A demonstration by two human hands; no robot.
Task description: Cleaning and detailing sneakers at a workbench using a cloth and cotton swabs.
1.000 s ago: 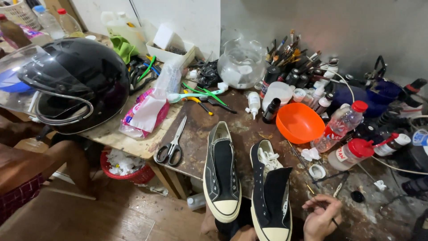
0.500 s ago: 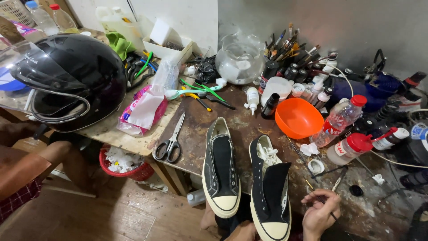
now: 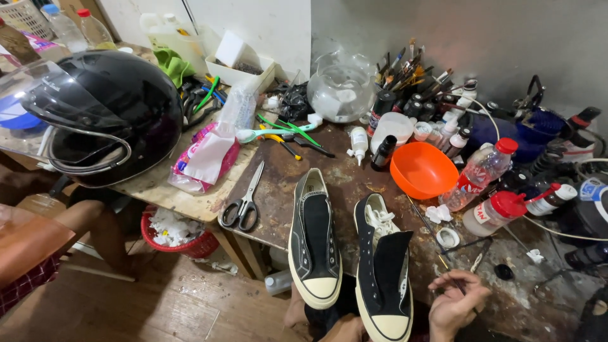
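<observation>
A black helmet (image 3: 107, 114) sits at the left end of the table (image 3: 190, 196), beside a pink packet (image 3: 206, 158). One pair of scissors (image 3: 244, 206) lies near the table's front edge, just left of the shoes. Two black shoes stand side by side with their pale toe caps toward the person: the left shoe (image 3: 315, 244) has no laces, and the right shoe (image 3: 383, 272) has its tongue pulled up with white laces bunched inside.

The left hand (image 3: 345, 329) shows only partly at the bottom edge, below the right shoe's toe; whether it holds anything cannot be told. The right hand (image 3: 457, 304) is just right of the right shoe, its fingers pinched closed around a thin stick (image 3: 430, 237) that slants up toward the orange bowl (image 3: 423, 170).

Behind the shoes are one glass bowl (image 3: 342, 88) and a cluster of brushes (image 3: 405, 66). Right of the orange bowl stand two red-capped bottles (image 3: 481, 168), one upright and one tipped over.
</observation>
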